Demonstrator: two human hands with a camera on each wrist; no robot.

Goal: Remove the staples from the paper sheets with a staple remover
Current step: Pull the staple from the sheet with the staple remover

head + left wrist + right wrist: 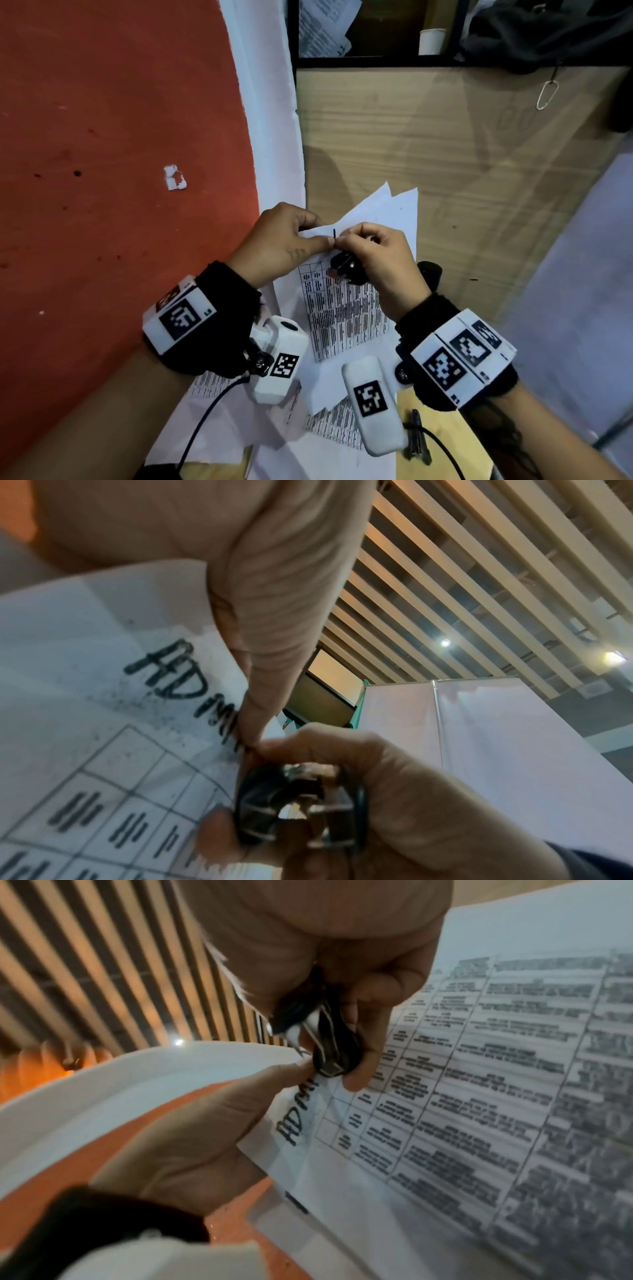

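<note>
left hand (286, 240): pinches the corner of the paper sheets (346, 308), lifted off the wooden desk (462, 154).
right hand (376, 260): curled round the black staple remover (346, 267), thumb and forefinger pinched at the same corner; staple itself not visible.
risk: corner could tear if pulled while the sheets flex; staple may drop into the loose papers (329, 425) below.
around: paper cup (432, 41), carabiner (547, 92) far side of desk; nothing blocking.

Black fuzzy fabric wristbands (219, 308) on both wrists, each carrying white plastic boxes with black square-code markers (462, 356); thin black cables (202, 421) trail toward 6 o'clock.
</note>
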